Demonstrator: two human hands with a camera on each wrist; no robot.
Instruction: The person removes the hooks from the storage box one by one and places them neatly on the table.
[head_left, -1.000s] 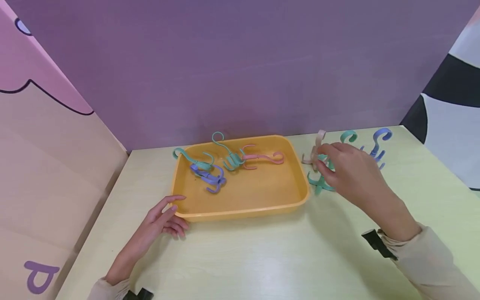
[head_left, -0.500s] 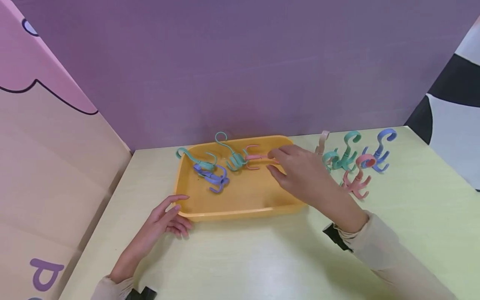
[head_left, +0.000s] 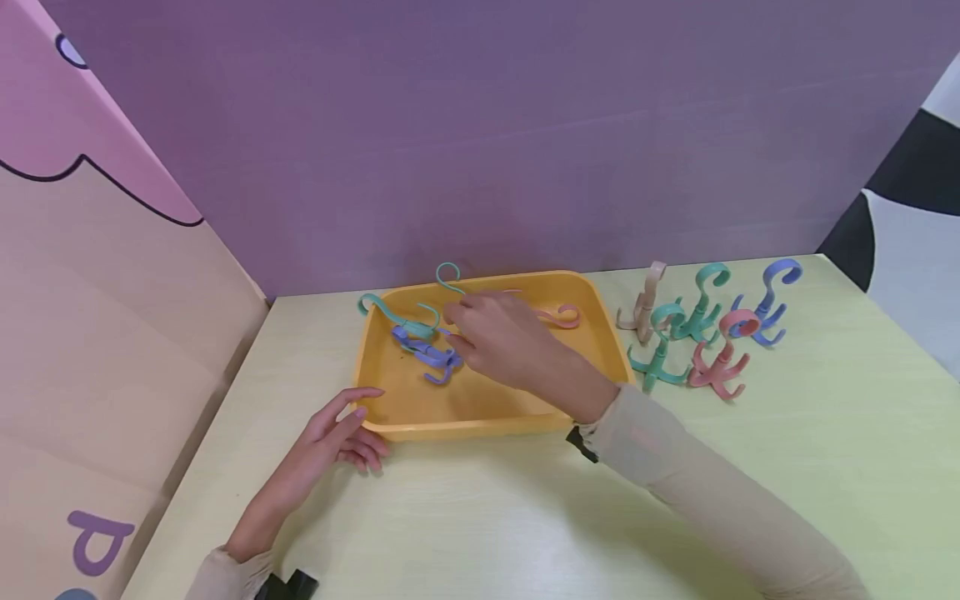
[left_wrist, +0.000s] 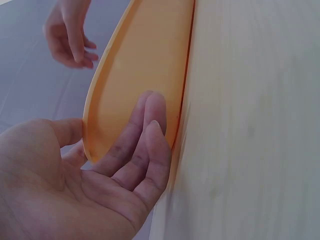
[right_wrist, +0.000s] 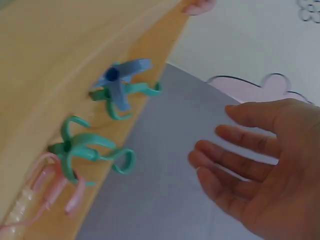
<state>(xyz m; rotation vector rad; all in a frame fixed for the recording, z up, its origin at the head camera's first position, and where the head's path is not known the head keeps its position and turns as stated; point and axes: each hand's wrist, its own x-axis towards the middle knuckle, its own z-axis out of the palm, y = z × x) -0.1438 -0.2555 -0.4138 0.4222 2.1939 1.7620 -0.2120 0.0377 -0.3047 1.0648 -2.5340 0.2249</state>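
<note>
My left hand (head_left: 322, 446) holds the near left corner of the yellow tray (head_left: 465, 429), thumb at the rim (left_wrist: 92, 102) and several fingers along the outer wall. Over the tray my right hand (head_left: 506, 337) hovers with loosely bent fingers, nothing between them, as the right wrist view shows. Plastic claw hooks lie in the tray: a green one (head_left: 401, 318) leaning on the left rim, a blue one (head_left: 429, 354) beside it, another green one (right_wrist: 82, 150), and a pink one (head_left: 564, 321) at the right. The right hand partly covers the last two in the head view.
Several claw hooks stand on the table to the tray's right: beige (head_left: 643, 308), green (head_left: 701, 308), blue (head_left: 768, 304), a nearer green one (head_left: 657, 354) and a pink one (head_left: 722, 362). A purple wall (head_left: 510, 150) rises behind the table.
The right hand has moved left from the standing hooks to above the tray, leaving the pink hook standing among the others. The left hand has stayed at the tray's corner.
</note>
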